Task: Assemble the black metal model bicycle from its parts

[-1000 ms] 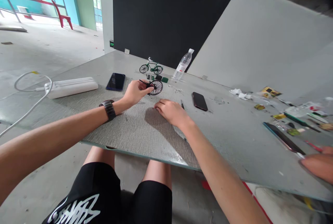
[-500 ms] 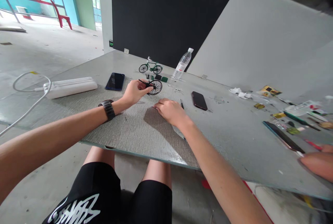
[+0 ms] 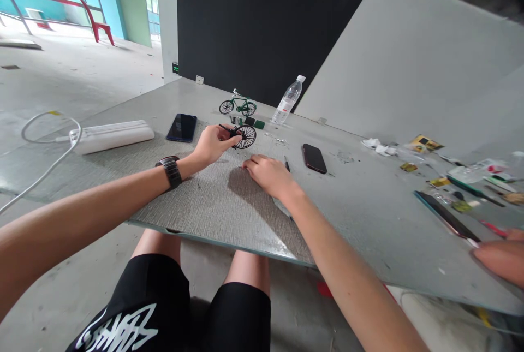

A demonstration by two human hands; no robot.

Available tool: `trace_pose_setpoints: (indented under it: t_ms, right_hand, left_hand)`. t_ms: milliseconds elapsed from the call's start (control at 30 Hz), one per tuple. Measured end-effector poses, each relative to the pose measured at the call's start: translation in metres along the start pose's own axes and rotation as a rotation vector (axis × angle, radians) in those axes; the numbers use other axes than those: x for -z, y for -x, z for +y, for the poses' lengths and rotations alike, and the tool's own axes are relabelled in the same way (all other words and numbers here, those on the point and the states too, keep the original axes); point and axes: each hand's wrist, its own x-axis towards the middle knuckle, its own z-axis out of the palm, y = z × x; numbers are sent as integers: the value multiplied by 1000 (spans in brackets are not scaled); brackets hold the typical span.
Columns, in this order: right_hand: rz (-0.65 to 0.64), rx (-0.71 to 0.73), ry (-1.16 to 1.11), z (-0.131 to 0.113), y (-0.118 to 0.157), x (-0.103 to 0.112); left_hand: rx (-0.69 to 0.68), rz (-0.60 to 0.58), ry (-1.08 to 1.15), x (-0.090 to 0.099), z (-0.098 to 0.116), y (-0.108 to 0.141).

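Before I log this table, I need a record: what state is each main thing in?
Spoked black wheel part: gripped by left hand
Right hand: fingers bent, grip unclear
Green bicycle model: upright
Bottle: standing, capped
Blue-edged phone: flat, screen dark
Other phone: flat, screen dark
Red chair: upright

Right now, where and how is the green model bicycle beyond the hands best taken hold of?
The bicycle is probably best pinched by its frame's top bar, coming down from above. It stands upright on both wheels, which raises that bar into the open, while the spoked wheels look thin. Small parts and the left hand, holding a black spoked wheel, crowd the near side.
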Motion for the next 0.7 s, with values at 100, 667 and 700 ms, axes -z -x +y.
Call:
trace_pose_setpoints:
  t_ms: [100,667,700]
  right_hand:
    - [12,1,23,-2,-1,-1]
    - [389,-165,-791,14,7,6]
    - [422,-182,-886,15,6,5]
  left_hand:
    - [-5,9,-7,0,-1,-1]
    - [113,22,209,-3,-2,0]
    - [115,25,214,-3,-3,0]
